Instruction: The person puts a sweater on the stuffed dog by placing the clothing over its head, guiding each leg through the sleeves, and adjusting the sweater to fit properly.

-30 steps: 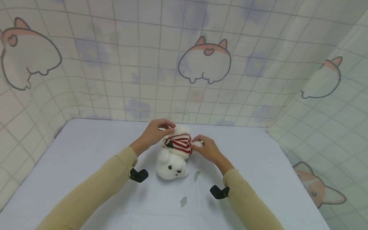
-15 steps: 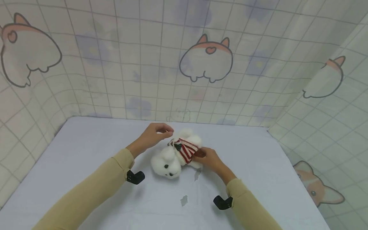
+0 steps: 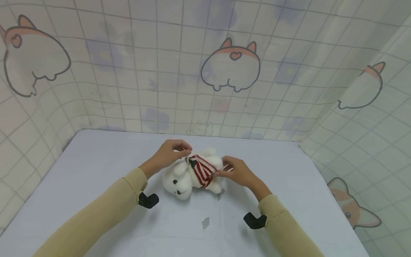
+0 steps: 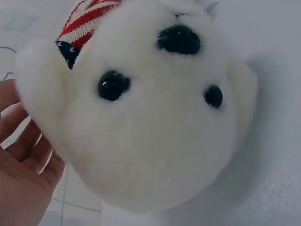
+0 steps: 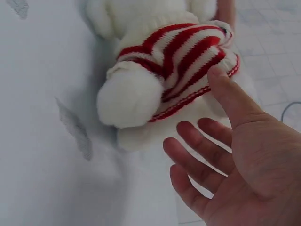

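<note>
A white plush dog point(image 3: 184, 178) in a red-and-white striped knit sweater point(image 3: 202, 171) lies on its side, head to the left and legs to the right. My left hand point(image 3: 171, 151) is at its upper side, fingertips right at the sweater's neck edge, fingers loosely curved. In the left wrist view the dog's face point(image 4: 146, 108) fills the picture, and the left fingers lie beside one ear point(image 4: 44, 89), their tips partly hidden. My right hand point(image 3: 237, 171) is at the hind end. In the right wrist view its thumb point(image 5: 225, 89) touches the sweater's hem while the other fingers spread apart below.
The toy lies on a white-covered table point(image 3: 102, 164). Grey patches point(image 3: 206, 223) mark its surface nearer the person. A tiled-pattern curtain point(image 3: 167, 71) with cartoon corgis surrounds the back and sides. Black wrist cameras point(image 3: 255, 220) stick out from both sleeves.
The plush dog has turned and shifted left, its head now pointing left. My left hand has come off and returned to its upper side; my right hand has moved around its hind end.
</note>
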The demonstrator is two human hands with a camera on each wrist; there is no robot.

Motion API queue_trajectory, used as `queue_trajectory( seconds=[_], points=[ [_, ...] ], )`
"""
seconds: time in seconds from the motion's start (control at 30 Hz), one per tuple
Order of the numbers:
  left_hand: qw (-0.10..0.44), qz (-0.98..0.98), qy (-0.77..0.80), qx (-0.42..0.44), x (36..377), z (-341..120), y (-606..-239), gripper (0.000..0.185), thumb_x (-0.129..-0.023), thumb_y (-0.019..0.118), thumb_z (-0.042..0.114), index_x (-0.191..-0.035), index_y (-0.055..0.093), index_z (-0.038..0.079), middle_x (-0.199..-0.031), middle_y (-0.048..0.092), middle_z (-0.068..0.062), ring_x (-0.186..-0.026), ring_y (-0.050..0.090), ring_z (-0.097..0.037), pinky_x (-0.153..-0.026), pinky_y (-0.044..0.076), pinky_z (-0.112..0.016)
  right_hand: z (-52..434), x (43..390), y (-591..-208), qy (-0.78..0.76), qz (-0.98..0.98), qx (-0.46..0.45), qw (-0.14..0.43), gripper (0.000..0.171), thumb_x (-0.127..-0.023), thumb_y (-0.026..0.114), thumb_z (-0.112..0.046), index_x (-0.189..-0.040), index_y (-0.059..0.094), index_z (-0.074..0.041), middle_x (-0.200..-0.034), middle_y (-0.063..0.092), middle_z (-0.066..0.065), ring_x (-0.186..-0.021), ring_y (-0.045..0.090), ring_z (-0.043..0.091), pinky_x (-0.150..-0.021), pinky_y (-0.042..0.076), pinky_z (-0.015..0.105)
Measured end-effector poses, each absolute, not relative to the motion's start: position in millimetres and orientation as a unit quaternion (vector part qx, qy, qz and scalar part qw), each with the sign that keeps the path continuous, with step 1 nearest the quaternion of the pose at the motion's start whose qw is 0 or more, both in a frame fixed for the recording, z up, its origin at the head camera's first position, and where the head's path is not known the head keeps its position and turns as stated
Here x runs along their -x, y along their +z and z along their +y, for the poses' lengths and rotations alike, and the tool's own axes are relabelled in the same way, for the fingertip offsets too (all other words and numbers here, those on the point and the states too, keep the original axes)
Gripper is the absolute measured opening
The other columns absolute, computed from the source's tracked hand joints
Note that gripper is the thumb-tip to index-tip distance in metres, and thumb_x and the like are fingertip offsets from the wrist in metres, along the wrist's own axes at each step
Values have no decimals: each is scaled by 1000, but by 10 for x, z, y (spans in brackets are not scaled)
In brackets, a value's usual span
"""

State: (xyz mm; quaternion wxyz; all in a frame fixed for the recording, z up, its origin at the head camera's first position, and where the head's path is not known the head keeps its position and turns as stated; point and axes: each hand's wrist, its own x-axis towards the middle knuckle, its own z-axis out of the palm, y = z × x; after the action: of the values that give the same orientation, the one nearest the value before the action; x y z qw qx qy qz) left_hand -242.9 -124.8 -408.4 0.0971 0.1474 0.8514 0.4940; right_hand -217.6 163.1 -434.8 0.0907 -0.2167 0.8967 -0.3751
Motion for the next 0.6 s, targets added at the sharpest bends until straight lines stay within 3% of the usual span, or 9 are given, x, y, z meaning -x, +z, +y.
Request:
queue_trajectory(
  seconds=[0.17,0.27,0.4,0.5,0.6],
  points=[
    [97,842,504,-169,2400,-1318,-4044,25,-92,64,39,-102,72,19,-100,70,2,-98,61,-17,-80,52,-33,1619,2263,-4179,-397,888,218,74,50,-88,70,-36,-133,54,-20,-119,64,8,-99,65,20,-84,55,38],
    [102,845,490,-189,2376,-1333,-4026,22,-91,65,42,-99,73,24,-100,71,4,-96,61,-17,-81,51,-33,1582,2303,-4129,-394,890,220,73,42,-90,67,-37,-130,58,-25,-122,64,4,-98,64,18,-82,54,35],
    [85,874,429,-211,2316,-1311,-4021,23,-84,72,43,-99,73,25,-100,70,6,-89,60,-14,-74,49,-30,1544,2323,-4134,-375,896,225,73,33,-90,67,-37,-120,65,-22,-115,68,-1,-92,64,14,-78,53,31],
    [61,896,378,-225,2259,-1278,-4010,23,-82,75,38,-97,72,22,-94,69,4,-81,57,-12,-64,46,-26,1546,2301,-4149,-367,897,227,92,38,-88,69,-38,-122,65,-21,-113,68,-2,-93,62,13,-80,52,31],
    [42,902,355,-242,2213,-1247,-3984,11,-85,72,29,-91,71,19,-85,67,2,-77,54,-12,-60,43,-25,1565,2272,-4161,-355,896,238,120,47,-88,69,-39,-130,61,-19,-116,66,0,-96,60,14,-83,52,33]
  ],
)
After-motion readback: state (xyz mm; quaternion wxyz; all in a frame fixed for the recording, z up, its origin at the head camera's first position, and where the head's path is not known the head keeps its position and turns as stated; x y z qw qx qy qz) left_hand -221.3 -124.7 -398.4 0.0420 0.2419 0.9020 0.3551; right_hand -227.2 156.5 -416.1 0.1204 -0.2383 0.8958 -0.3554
